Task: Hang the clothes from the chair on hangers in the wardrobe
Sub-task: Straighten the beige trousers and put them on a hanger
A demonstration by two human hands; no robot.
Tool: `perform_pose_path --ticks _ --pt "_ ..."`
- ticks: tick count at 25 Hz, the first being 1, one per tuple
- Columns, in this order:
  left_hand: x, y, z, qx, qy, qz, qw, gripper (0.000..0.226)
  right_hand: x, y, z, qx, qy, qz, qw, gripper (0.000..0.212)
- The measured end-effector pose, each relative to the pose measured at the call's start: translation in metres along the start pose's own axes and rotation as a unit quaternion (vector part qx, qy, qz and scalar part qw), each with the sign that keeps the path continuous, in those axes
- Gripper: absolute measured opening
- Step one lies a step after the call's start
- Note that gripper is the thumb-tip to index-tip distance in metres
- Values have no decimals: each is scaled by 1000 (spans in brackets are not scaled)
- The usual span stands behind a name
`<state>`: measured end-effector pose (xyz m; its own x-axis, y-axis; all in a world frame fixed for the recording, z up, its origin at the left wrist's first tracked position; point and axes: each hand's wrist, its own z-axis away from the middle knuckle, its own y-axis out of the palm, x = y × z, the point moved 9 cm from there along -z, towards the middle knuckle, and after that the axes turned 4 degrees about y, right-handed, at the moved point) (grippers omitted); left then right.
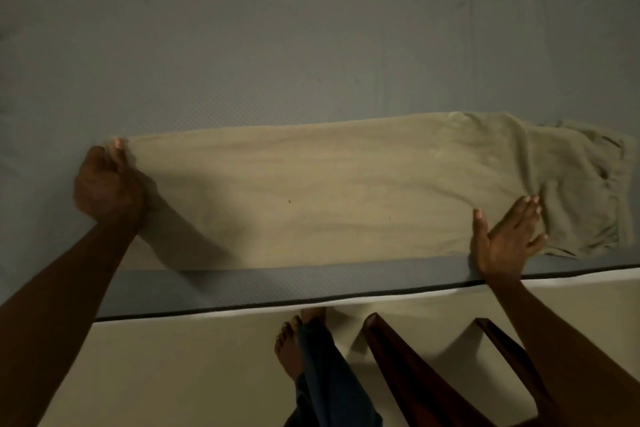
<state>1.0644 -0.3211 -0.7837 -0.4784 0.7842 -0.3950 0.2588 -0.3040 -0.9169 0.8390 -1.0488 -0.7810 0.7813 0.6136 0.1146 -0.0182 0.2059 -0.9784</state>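
Note:
A pair of beige trousers (346, 191) lies stretched out flat along the near edge of a grey mattress (277, 45), waistband to the right. My left hand (109, 184) grips the leg hems at the left end, fingers curled round the cloth. My right hand (507, 236) presses flat on the trousers near the waist, fingers straight. No hanger or wardrobe is in view.
The mattress edge (277, 305) runs across the lower frame, with pale floor (173, 374) below it. Dark wooden chair parts (398, 367) stand at the lower right beside my bare foot (289, 347) and dark trouser leg.

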Motion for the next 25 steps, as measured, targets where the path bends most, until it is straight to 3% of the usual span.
perform_pose_path --ticks 4,9,12,14,17,20,25 --pt "-1 -6 3 30 -6 32 999 77 1 -8 2 25 -20 11 999 96" --pt "-2 -16 30 115 -20 -43 992 80 111 10 60 47 -193 59 978 86" --pt "-9 -25 31 161 40 -5 986 68 156 33 91 89 -194 80 974 101" --pt "-11 -36 25 158 68 29 985 58 197 37 120 110 -217 51 969 95" --pt "-16 -51 26 159 71 63 983 45 263 30 197 163 -320 -7 933 74" --pt "-20 -68 34 174 46 99 979 41 313 20 274 249 -344 -58 903 91" --pt "-43 -89 45 222 18 207 953 30 402 -4 369 246 -324 -121 905 119"
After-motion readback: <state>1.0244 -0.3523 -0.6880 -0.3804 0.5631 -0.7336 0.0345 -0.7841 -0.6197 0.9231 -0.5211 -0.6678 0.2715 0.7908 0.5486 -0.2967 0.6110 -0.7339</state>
